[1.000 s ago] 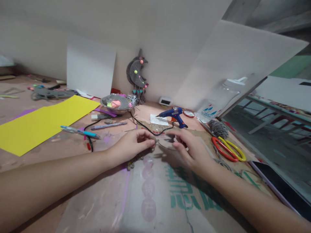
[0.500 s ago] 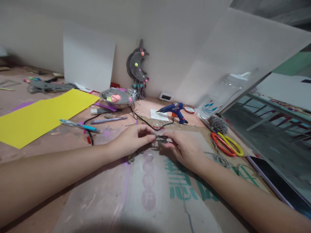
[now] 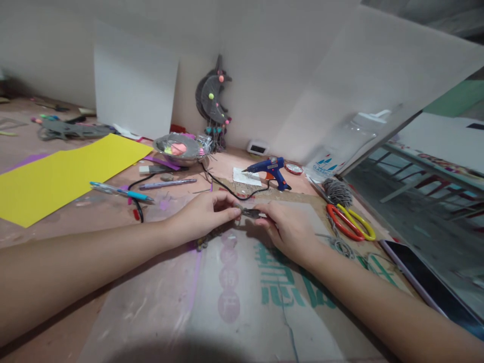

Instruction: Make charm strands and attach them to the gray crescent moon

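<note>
Pinching left hand (image 3: 204,215): your thumb and forefinger are narrowed on a small greyish piece (image 3: 239,206), mostly hidden by the fingertips.
Right hand (image 3: 286,229): your bent fingers hold a small dark tool (image 3: 250,213); its jaws' gap you cannot tell.
Clock centre: the dark tool, between your two hands, above the clear plastic sheet (image 3: 162,302); you sit at six.
Tabletop (image 3: 75,317): glue gun (image 3: 275,171) at one o'clock, yarn ball (image 3: 338,193) and red-and-yellow-handled scissors (image 3: 346,223) near three, phone (image 3: 427,282) at four, yellow sheet (image 3: 71,176) near ten, bowl (image 3: 181,159) between ten and eleven.
Wall (image 3: 260,65): moon ornament (image 3: 212,98) before it, toward half past eleven.
Room: another table (image 3: 419,164) past two o'clock.
Tool's line: long axis nine to three, tip facing nine.
</note>
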{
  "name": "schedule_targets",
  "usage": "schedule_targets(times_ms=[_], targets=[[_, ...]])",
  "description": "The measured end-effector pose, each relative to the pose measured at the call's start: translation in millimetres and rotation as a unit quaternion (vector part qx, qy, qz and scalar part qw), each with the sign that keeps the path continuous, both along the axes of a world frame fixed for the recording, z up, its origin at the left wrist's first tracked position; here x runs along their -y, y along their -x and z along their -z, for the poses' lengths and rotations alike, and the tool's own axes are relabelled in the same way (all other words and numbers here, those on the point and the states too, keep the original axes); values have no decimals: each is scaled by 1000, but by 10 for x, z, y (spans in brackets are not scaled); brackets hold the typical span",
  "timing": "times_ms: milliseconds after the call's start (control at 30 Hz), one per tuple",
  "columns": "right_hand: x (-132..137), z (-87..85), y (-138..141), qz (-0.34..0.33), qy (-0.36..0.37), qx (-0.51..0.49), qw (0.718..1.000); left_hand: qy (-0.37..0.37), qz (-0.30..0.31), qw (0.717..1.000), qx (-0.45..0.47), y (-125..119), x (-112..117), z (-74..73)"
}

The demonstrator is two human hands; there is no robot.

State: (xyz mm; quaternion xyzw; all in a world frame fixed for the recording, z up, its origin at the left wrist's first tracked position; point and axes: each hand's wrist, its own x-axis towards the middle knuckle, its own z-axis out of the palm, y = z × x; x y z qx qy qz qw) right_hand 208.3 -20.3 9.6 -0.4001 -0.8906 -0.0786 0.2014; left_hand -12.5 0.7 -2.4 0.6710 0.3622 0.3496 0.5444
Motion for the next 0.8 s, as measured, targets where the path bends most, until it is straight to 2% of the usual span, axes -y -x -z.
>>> schedule_targets(times_ms=[433,633,800], targets=[[6,-10,6,2,2,2,1000,7,10,1000,5,-1,-1,1],[10,-7,-15,-10,5,-72,997,10,7,1000,7,13,-13,14],[8,-13,-10,1,-12,-20,1000,23,2,999,31,11,-29,33]])
